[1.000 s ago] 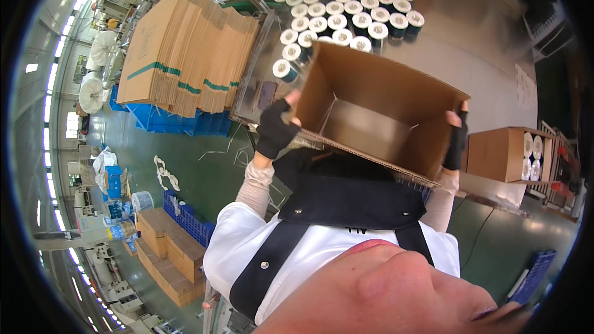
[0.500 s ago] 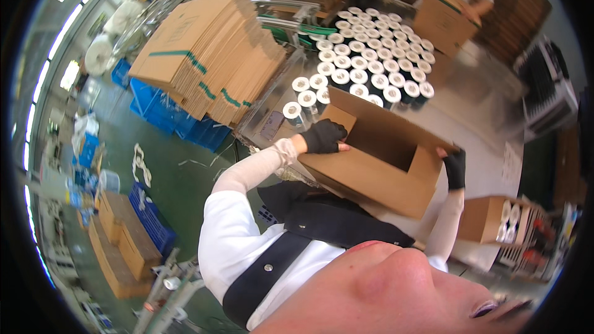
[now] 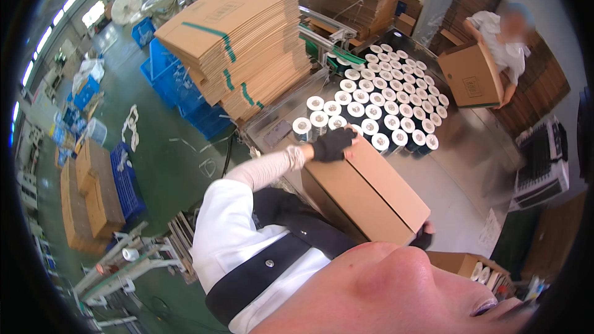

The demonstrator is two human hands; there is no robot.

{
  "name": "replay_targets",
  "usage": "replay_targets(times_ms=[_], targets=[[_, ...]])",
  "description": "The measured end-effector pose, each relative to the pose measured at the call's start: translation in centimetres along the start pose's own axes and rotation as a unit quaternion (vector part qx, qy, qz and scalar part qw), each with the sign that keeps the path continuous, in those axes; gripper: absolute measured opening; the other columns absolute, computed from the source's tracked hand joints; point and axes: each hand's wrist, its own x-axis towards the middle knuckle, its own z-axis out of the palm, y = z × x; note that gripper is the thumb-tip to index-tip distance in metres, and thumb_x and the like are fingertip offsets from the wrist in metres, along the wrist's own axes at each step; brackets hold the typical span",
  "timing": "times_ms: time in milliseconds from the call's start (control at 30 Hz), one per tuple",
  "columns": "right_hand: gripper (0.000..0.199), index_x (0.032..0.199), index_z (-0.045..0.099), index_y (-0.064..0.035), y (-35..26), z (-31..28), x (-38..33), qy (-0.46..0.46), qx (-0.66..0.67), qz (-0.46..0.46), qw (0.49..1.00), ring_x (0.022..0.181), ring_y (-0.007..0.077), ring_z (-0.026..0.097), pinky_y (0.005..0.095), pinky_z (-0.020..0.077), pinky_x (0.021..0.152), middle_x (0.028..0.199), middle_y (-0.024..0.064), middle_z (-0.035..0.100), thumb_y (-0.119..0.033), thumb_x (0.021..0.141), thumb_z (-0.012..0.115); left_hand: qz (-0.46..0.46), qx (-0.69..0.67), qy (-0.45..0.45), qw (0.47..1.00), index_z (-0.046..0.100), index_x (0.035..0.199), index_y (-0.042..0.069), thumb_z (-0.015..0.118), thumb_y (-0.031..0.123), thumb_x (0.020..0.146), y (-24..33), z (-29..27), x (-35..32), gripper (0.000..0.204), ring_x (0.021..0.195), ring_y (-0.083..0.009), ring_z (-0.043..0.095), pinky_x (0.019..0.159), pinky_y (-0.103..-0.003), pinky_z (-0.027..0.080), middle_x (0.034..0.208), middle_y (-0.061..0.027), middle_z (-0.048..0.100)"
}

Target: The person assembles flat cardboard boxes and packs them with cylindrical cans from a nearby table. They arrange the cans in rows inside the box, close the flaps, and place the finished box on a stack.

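Carton (image 3: 365,201) closed, tilted against torso just short of white-capped rolls (image 3: 383,108) on tabletop (image 3: 458,173); left hand (image 3: 332,144) fingers clamped on far top corner, right hand (image 3: 423,239) gripping near lower corner; set-down pending.
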Motion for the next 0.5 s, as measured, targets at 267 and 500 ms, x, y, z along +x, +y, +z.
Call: replay_targets(times_ms=[267, 500], targets=[[0.026, 0.107, 0.057, 0.0017, -7.6, 5.5, -5.2, -0.024, -0.327, -0.061, 0.943, 0.098, 0.0212, 0.056, 0.0351, 0.0418, 0.091, 0.106, 0.0115, 0.060, -0.017, 0.091, 0.046, -0.431, -0.032, -0.024, 0.902, 0.053, 0.121, 0.005, 0.051, 0.039, 0.085, -10.2, -8.7, -5.0, 0.050, 0.115, -0.0318, 0.048, 0.096, -0.039, 0.036, 0.121, -0.0165, 0.054], [0.027, 0.110, 0.056, 0.0026, -18.1, 8.5, -5.4, -0.015, -0.344, -0.134, 0.929, 0.099, 0.0210, 0.056, 0.0338, 0.0413, 0.091, 0.109, 0.0113, 0.060, -0.014, 0.090, 0.047, -0.498, -0.346, 0.104, 0.788, 0.055, 0.119, 0.005, 0.052, 0.042, 0.086, -3.0, 8.6, -8.8, 0.050, 0.107, -0.0268, 0.053, 0.091, -0.037, 0.040, 0.115, -0.0144, 0.058]])
